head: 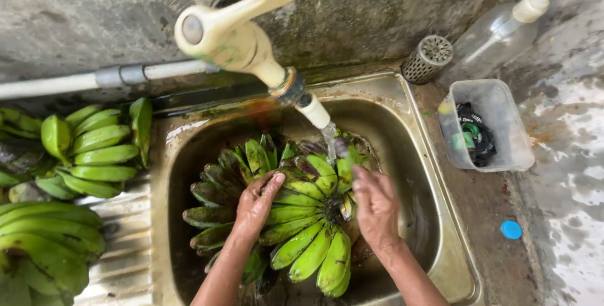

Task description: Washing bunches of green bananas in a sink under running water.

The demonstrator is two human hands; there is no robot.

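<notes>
Green bananas [302, 218] under cream tap [233, 35].

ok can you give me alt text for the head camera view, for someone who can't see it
Two hands, left hand and right hand, rest on a bunch of green bananas in a steel sink under water running from a cream tap. More green bananas lie on the drainboard at left; a clear plastic tub sits at right.

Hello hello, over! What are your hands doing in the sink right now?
Left hand and right hand both pressed on green banana bunch in sink. Tap running onto bananas. Nothing blocking.
</notes>
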